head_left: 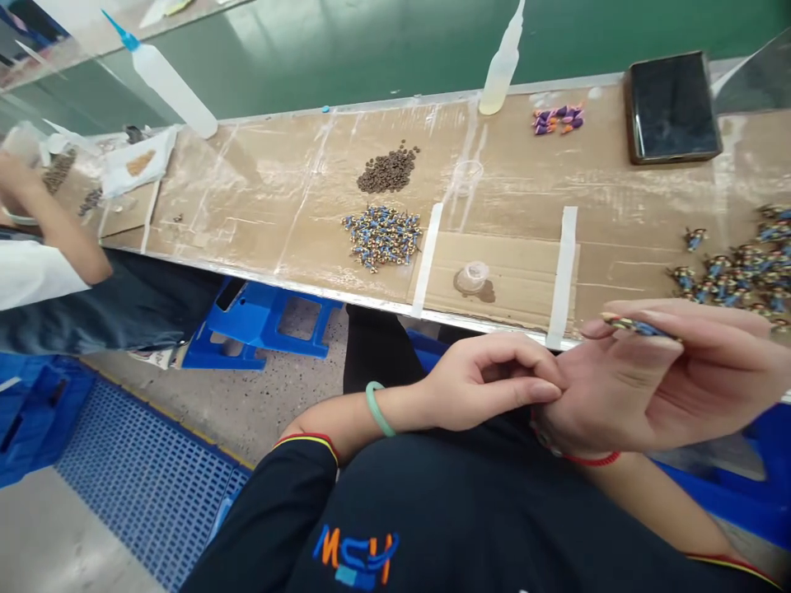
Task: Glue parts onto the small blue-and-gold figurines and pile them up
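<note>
My right hand (pixel 673 387) is palm up, pinching a small blue and gold painted figure (pixel 639 327) between thumb and fingers. Against the base of that palm rests my left hand (pixel 494 379), with thumb and forefinger pressed together at the tips. Whether anything tiny is between them cannot be made out. In front of my hands, a small clear cup (pixel 473 276) sits on a taped cardboard piece (pixel 519 255). A pile of similar blue and gold figures (pixel 383 237) lies left of it, and more figures (pixel 735 272) are spread beyond my right hand.
Small brown discs (pixel 388 170) form a heap behind the figures. Squeeze bottles (pixel 499 70) stand along the back, near purple and orange pieces (pixel 559 120) and a dark box (pixel 672 107). Another person's arm (pixel 62 222) works at far left. Blue stools (pixel 259 321) are below the table.
</note>
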### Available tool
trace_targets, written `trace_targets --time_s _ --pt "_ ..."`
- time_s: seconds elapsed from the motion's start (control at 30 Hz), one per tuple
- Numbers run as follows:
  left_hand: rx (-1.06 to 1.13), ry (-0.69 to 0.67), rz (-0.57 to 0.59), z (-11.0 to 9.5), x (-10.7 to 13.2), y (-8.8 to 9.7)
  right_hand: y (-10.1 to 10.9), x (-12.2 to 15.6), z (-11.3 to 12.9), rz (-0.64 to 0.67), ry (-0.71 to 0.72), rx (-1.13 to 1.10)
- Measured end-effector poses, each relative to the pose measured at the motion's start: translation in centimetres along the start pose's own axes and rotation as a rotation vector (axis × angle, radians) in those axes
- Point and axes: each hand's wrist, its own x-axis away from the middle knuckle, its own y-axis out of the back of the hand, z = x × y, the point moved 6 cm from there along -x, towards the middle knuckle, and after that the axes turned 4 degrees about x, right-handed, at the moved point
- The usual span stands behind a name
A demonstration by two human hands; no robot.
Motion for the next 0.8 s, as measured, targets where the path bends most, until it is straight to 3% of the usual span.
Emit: trace_targets --time_s 0.07,0.2,0.27,0.4,0.53,0.6,0.7,0.8 --pt "-0.006 -0.048 0.018 0.0 -0.3 0.2 -0.5 0.0 1.0 -0.038 0.076 -0.069" --pt "-0.043 -0.162 0.040 -0.7 -0.2 0.7 -1.6 0.6 0.8 -0.002 -0.103 -0.230" --pt "-0.040 -0.167 -0.017 -0.9 0.3 1.2 -2.2 1.2 0.8 0.063 -0.214 -0.303" --pt "-0.001 -0.075 -0.172 -0.4 1.5 2.6 -3.6 2.9 0.9 0.254 -0.438 -0.372" --pt "0.023 0.045 -0.152 -0.4 2.2 2.5 -3.6 3.9 1.5 0.342 -0.546 -0.370" --pt "-0.063 0.083 -0.122 -0.9 2.4 2.1 -3.6 4.2 1.9 0.378 -0.668 -0.395" --pt "-0.232 0.122 -0.086 -1.1 2.2 2.7 -3.8 3.5 2.8 0.371 -0.613 -0.392" --pt "-0.261 0.120 -0.036 -0.7 1.3 3.5 -4.6 2.7 2.9 0.368 -0.568 -0.423"
